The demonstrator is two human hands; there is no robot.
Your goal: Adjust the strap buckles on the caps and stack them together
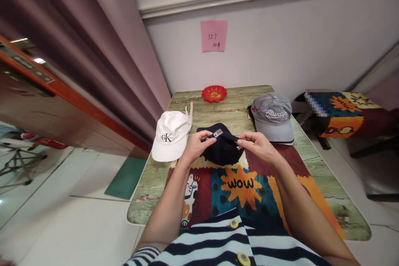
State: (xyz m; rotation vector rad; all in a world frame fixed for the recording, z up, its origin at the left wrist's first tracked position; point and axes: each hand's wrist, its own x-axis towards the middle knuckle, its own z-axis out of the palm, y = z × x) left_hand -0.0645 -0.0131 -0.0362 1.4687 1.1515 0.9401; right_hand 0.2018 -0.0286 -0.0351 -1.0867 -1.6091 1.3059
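Note:
A dark navy baseball cap [222, 151] rests on the table in front of me, its back strap toward my fingers. My left hand [199, 143] pinches the strap beside a silver metal buckle [217, 133]. On the other side, my right hand [257, 145] pinches the strap's other end between thumb and fingers. To the left lies a white cap [173, 133] with "CK" lettering and a loose strap sticking up at its back. A grey cap [272, 114] reading "Always" sits to the right, on top of another dark-edged cap.
A red scalloped dish [214, 93] stands at the far side of the wood-patterned table [146, 199]. A colourful "WOW" mat [241, 187] covers the near part. Beyond is a white wall with a pink note [213, 35]; a curtain [124, 50] hangs at left.

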